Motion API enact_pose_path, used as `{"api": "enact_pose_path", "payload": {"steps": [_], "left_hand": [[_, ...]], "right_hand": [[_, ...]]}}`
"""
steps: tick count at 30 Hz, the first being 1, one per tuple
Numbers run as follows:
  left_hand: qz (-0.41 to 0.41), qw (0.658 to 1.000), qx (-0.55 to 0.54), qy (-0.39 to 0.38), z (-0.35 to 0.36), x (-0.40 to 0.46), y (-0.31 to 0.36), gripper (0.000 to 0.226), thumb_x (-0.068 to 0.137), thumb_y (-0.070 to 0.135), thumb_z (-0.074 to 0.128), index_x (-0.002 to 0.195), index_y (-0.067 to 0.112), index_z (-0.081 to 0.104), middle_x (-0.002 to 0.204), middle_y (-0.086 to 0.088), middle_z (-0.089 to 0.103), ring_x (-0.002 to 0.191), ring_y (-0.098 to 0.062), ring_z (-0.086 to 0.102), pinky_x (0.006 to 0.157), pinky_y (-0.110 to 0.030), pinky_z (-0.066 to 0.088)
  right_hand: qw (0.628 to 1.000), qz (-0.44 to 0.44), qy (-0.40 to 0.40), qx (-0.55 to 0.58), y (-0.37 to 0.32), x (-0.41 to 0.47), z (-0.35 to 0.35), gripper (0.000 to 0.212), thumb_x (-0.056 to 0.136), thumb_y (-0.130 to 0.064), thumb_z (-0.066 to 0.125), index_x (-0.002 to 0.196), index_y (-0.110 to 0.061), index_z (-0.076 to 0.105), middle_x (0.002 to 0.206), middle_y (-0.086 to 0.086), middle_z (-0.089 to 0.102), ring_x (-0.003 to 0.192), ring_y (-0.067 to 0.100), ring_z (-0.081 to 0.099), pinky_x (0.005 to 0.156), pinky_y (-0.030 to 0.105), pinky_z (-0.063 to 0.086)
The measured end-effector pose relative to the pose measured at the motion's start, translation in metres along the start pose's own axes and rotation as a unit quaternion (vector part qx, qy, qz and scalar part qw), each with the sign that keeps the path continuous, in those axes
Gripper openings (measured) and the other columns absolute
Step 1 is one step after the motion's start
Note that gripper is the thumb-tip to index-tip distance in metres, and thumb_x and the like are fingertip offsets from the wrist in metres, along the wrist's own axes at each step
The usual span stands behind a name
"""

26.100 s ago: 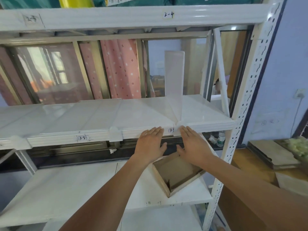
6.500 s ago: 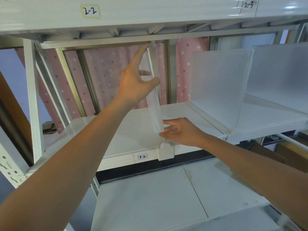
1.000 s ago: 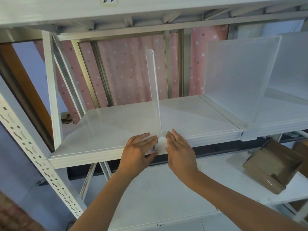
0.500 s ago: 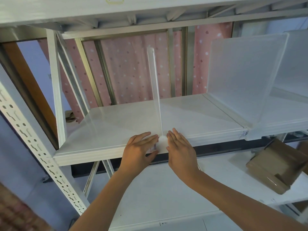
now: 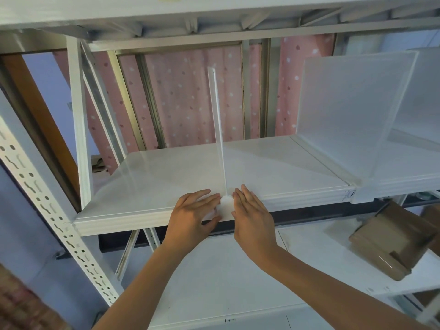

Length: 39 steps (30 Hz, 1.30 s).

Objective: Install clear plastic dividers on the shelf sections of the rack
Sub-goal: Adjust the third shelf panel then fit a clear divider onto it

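A clear plastic divider [image 5: 217,129] stands upright, edge-on, on the white middle shelf [image 5: 154,182] of the rack. Its white clip [image 5: 225,206] sits over the shelf's front lip. My left hand [image 5: 194,215] lies flat against the lip just left of the clip, fingers together. My right hand [image 5: 253,214] presses flat just right of the clip. Neither hand grips anything. A second divider [image 5: 352,110] stands to the right, with a third partly visible behind it at the frame's edge.
A perforated white upright [image 5: 54,225] runs down the left. A lower shelf [image 5: 238,277] carries a brown cardboard box [image 5: 392,244] at the right. The upper shelf beam [image 5: 214,10] hangs overhead. Pink dotted curtains [image 5: 185,96] hang behind the rack.
Over the last second both hands stay flat beside the clip and the divider stays upright; only the camera has shifted slightly. Several seconds ago my hands were holding the divider while placing it.
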<state>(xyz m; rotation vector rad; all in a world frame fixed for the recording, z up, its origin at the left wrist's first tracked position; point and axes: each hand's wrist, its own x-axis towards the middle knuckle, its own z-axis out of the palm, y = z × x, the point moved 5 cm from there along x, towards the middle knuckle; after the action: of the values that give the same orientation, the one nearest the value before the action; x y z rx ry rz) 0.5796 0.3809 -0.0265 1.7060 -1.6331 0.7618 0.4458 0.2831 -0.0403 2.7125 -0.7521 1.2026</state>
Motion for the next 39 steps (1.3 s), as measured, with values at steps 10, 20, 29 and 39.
{"api": "enact_pose_path", "payload": {"steps": [10, 20, 29, 39], "left_hand": [[-0.011, 1.000, 0.010, 0.002, -0.007, -0.004, -0.002, 0.054, 0.070, 0.026, 0.096, 0.119, 0.013, 0.077, 0.123, 0.003, 0.073, 0.122, -0.018, 0.062, 0.104, -0.034, 0.044], [-0.033, 0.998, 0.012, 0.049, -0.030, -0.015, -0.017, 0.055, 0.061, 0.018, 0.101, 0.112, 0.012, 0.080, 0.116, -0.001, 0.075, 0.117, -0.013, 0.056, 0.099, -0.029, 0.042], [-0.017, 0.998, 0.027, 0.046, -0.028, -0.013, -0.009, 0.054, 0.058, 0.011, 0.101, 0.108, 0.006, 0.080, 0.108, -0.005, 0.078, 0.110, -0.013, 0.055, 0.094, -0.038, 0.050], [-0.022, 0.999, 0.023, 0.030, -0.024, -0.013, -0.011, 0.053, 0.061, 0.013, 0.100, 0.110, 0.006, 0.080, 0.110, -0.004, 0.077, 0.108, -0.014, 0.061, 0.093, -0.036, 0.054]], "right_hand": [[1.000, 0.003, -0.018, -0.006, -0.008, 0.002, 0.004, 0.065, 0.071, -0.006, 0.088, 0.130, 0.005, 0.064, 0.136, 0.018, 0.064, 0.135, 0.031, 0.054, 0.112, 0.043, 0.044], [1.000, -0.022, -0.009, 0.009, -0.037, 0.008, 0.012, 0.068, 0.067, -0.002, 0.087, 0.131, 0.004, 0.064, 0.137, 0.017, 0.064, 0.137, 0.028, 0.052, 0.116, 0.040, 0.037], [0.998, -0.057, -0.016, -0.034, -0.028, 0.010, 0.011, 0.064, 0.072, -0.011, 0.089, 0.130, 0.001, 0.065, 0.135, 0.015, 0.065, 0.136, 0.027, 0.054, 0.115, 0.042, 0.040], [0.996, -0.073, -0.017, -0.038, -0.025, 0.012, 0.011, 0.060, 0.076, -0.016, 0.088, 0.129, 0.001, 0.066, 0.134, 0.016, 0.066, 0.134, 0.028, 0.056, 0.112, 0.043, 0.044]]}}
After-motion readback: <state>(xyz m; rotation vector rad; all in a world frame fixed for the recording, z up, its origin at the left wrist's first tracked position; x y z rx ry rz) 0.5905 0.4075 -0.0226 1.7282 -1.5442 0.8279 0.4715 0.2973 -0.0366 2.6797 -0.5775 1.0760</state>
